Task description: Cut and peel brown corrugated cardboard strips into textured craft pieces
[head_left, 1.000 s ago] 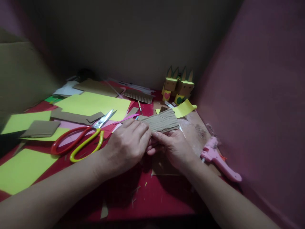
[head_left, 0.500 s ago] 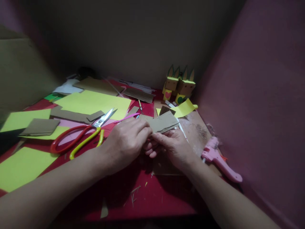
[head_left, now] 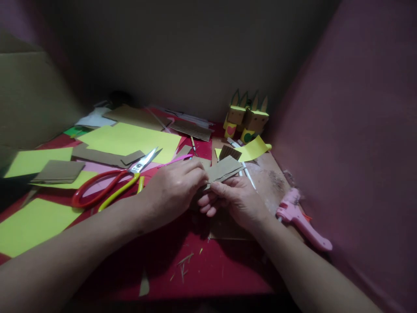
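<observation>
Both my hands meet over the middle of the red table, gripping a small piece of brown cardboard (head_left: 226, 168). My left hand (head_left: 177, 184) is closed on its left end, the fingertips curled over and partly hidden. My right hand (head_left: 236, 198) pinches the lower edge between thumb and fingers. The cardboard tilts up to the right, its torn layered edge towards me. Left of my left hand lie scissors (head_left: 137, 167) with one red and one yellow handle, blades spread. Just behind the held piece is a small dark corrugated scrap (head_left: 230, 152).
A pink glue gun (head_left: 301, 221) rests to the right on a brown board (head_left: 260, 174). Yellow paper sheets (head_left: 130, 141) and cardboard pieces (head_left: 58, 171) cover the left side. Two small cardboard figures (head_left: 246, 115) stand at the back right. Paper scraps (head_left: 184, 265) are strewn near the front edge.
The held cardboard has turned, its left part now bent or angled down between my hands. My hands stay nearly in place; the whole view has shifted slightly.
</observation>
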`<state>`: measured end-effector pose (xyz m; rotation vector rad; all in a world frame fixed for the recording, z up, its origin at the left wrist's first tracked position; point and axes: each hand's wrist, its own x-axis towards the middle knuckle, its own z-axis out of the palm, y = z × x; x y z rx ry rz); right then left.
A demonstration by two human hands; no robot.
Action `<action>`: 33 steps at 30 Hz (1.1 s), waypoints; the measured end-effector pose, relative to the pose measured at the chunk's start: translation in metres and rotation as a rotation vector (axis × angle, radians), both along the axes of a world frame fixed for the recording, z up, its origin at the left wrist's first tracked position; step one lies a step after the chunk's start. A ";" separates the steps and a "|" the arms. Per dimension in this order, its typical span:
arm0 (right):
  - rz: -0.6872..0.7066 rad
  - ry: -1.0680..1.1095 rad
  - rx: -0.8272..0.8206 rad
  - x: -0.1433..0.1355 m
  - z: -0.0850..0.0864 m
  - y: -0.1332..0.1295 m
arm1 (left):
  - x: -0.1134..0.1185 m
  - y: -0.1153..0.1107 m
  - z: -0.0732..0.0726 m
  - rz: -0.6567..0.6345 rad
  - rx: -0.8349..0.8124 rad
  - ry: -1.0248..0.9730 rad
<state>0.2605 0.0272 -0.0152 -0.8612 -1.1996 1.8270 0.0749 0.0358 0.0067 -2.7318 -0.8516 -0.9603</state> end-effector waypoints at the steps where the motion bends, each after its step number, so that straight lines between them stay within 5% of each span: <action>1: -0.006 -0.013 -0.001 0.000 0.000 0.000 | 0.000 -0.001 0.001 -0.002 0.000 0.015; 11: -0.014 -0.132 0.132 -0.003 -0.001 -0.003 | 0.006 -0.016 0.015 0.026 0.295 0.326; 25: 0.059 -0.186 0.109 0.000 0.002 -0.001 | -0.005 -0.004 0.009 -0.023 -0.021 0.175; 33: 0.043 -0.201 0.132 -0.005 0.004 -0.004 | 0.002 -0.012 0.009 0.039 0.115 0.263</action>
